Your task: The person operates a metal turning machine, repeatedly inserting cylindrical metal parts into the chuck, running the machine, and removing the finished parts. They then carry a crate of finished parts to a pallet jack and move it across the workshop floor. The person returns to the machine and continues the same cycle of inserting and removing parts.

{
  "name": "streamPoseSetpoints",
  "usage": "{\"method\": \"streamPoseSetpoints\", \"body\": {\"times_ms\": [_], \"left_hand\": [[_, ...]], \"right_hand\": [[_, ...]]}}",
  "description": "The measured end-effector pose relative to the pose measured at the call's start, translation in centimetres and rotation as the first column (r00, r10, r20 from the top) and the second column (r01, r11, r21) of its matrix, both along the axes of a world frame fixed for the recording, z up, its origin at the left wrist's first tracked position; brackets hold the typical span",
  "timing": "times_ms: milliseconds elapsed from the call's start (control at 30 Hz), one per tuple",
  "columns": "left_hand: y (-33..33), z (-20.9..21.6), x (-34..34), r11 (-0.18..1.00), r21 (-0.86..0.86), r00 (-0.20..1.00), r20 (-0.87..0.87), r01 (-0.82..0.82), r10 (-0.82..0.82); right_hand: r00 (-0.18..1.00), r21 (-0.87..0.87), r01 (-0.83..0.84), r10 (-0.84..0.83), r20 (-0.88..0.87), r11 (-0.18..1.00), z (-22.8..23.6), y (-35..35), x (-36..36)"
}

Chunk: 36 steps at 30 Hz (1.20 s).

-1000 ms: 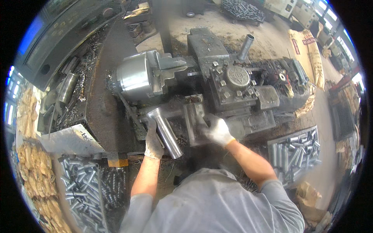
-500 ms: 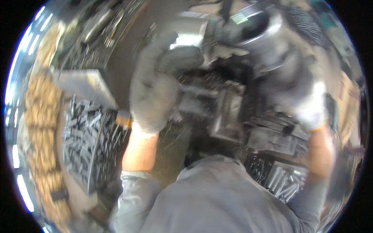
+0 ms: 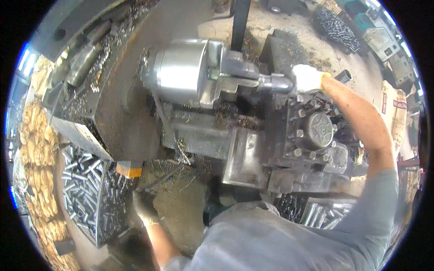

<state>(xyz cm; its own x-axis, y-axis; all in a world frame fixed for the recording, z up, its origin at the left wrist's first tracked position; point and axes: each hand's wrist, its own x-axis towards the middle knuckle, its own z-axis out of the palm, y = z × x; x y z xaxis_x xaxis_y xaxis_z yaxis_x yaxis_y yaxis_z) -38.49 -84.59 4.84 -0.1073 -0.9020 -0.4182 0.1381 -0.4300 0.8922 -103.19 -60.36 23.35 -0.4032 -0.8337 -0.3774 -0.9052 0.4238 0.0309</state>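
Observation:
My right hand (image 3: 302, 80), in a white glove with dark, stained fingers, is closed around the outer end of a short metal bar (image 3: 266, 83). The bar's other end meets the stepped jaws (image 3: 237, 68) of a lathe chuck (image 3: 181, 70), a shiny steel cylinder. Just below that hand sits a tool post (image 3: 318, 130) with a round cap and several bolts around it. Low on the left, my gloved left hand (image 3: 145, 208) hangs near an orange-sided block (image 3: 129, 170) and the bin of cut metal pieces; its fingers are dark and unclear.
A bin (image 3: 100, 203) full of short metal bars stands at left, with stacked tan bundles (image 3: 38, 135) beyond. Curled metal chips (image 3: 183, 151) hang below the chuck. More shiny bars lie in a tray (image 3: 323, 214) near my right side. A paper sack (image 3: 393, 108) stands far right.
My left hand has dropped from in front of the chuck to low beside the bin. My right hand has moved inward to the bar at the jaws. The view has steadied.

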Motion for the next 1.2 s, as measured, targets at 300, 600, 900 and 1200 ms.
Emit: {"method": "streamPoseSetpoints", "body": {"times_ms": [300, 600, 900, 1200], "left_hand": [[-6.9, -3.0, 0.5, 0.994, 0.051, 0.974, -0.210, 0.093, -0.081], [-10.5, -5.9, 3.8, 0.928, 0.031, 0.815, -0.490, 0.370, -0.309], [-10.2, -5.8, 0.7, 0.970, -0.190, 0.987, -0.001, 0.155, -0.158], [-5.1, 14.2, -6.9, 0.128, -0.948, 0.875, 0.319, 0.293, 0.364]], "right_hand": [[0.862, 0.071, 0.205, -0.215, 0.458, 0.976, -0.2, -3.8, 2.2], [0.951, 0.234, 0.101, -0.162, 0.264, 0.967, -2.2, -5.3, 1.6], [0.909, -0.328, 0.179, -0.029, 0.416, 0.927, 0.3, -5.5, 5.1], [0.859, -0.828, 0.453, -0.409, 0.307, 0.331, 9.3, 12.9, 17.1]]}}
